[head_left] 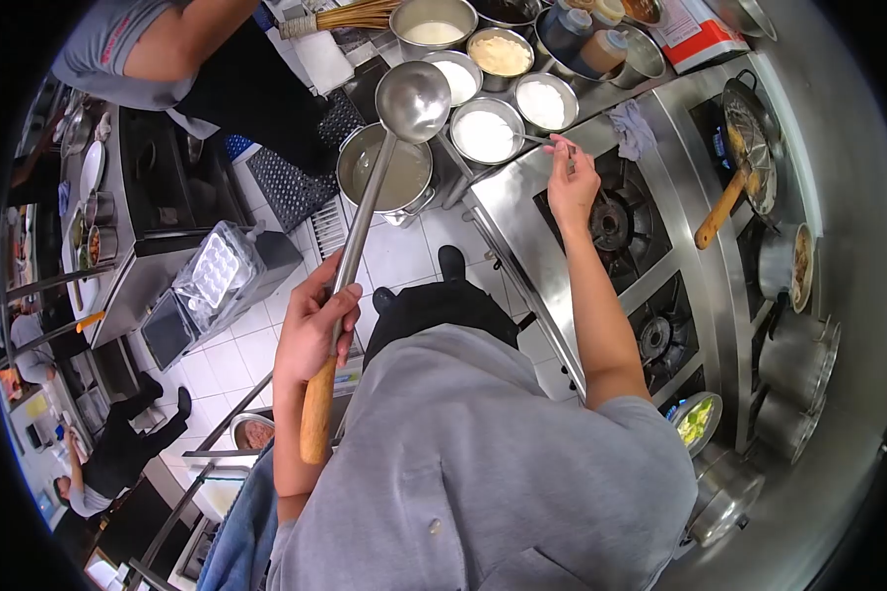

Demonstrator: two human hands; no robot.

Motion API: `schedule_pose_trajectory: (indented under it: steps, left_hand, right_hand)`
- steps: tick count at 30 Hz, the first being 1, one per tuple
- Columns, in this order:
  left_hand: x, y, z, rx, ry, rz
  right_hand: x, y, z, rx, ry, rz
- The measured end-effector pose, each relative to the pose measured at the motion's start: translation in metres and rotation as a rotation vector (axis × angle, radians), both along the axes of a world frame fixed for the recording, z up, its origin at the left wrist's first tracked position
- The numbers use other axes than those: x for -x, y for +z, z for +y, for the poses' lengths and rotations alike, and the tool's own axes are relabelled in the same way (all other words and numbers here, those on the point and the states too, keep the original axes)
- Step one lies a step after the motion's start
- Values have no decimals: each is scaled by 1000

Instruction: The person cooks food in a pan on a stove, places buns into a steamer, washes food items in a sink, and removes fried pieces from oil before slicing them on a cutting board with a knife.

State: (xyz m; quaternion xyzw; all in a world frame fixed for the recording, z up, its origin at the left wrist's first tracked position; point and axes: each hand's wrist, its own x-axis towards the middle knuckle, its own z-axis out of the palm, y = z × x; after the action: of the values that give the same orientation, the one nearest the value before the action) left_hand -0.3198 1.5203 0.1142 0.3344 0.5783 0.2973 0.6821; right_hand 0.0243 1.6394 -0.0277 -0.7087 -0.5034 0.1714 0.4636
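My left hand [310, 325] is closed around the shaft of a large steel ladle [414, 101], just above its wooden handle. The ladle's bowl is up and away from me, over the rim of a pot of cloudy liquid [384, 169]. My right hand [573, 187] reaches over the stove and pinches the handle of a small spoon [534, 139]. The spoon's other end lies at a round metal tub of white powder [485, 134]. Beside that tub stand another tub of white powder [541, 102] and a tub of pale yellow powder [501, 53].
Gas burners [611, 219] run along my right. A wok [752, 138] holds a wooden-handled strainer [721, 209]. Sauce bottles [602, 51] and a crumpled cloth [633, 130] are at the back. One co-worker [148, 59] stands close at upper left, another [118, 453] farther off.
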Motion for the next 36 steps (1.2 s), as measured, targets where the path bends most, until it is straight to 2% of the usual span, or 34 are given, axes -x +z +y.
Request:
schedule_pose_trajectory:
  steps: [1,8,10,12,14,20,22,23,26,27,28,30,31,34,36]
  left_hand:
    - [0,0,1,-7,-13,-10]
    - [-1,-3,-1,0,-2,-30]
    - [-3,0,-1,0,7,-26]
    - [-3,-4,-3,10,22,-73]
    - [-2,-7,-3,-6,25,-76]
    - [-6,-15,0,-8,46,-137]
    - [-11,-15,2,-32,52,-167]
    - [-15,-13,4,-24,63,-191]
    - [-19,-16,10,-8,63,-260]
    - [-20,-19,13,10,51,-305]
    - [-21,-21,18,26,38,-348]
    - [-25,-20,20,24,41,-364]
    - [-26,-19,18,18,48,-358]
    - [-29,-16,11,-14,58,-337]
    - [-29,-11,5,5,91,-300]
  right_hand:
    - [-7,-3,1,-48,74,-113]
    - [-12,-8,4,-47,76,-64]
    - [-11,-9,6,-61,49,104]
    - [-15,-13,7,-20,44,94]
    - [-17,-14,8,-7,-13,244]
    - [-23,3,8,-34,9,217]
    - [-31,-10,16,-160,8,292]
    - [-27,-3,17,-104,3,446]
    - [-6,13,25,-128,118,541]
    - [7,29,29,-213,259,396]
    - [15,49,27,-216,172,69]
    - [5,37,65,-498,92,-338]
    - [1,24,89,-433,80,-293]
    - [-13,-31,153,-239,66,-442]
    - [-11,-37,168,-242,103,-367]
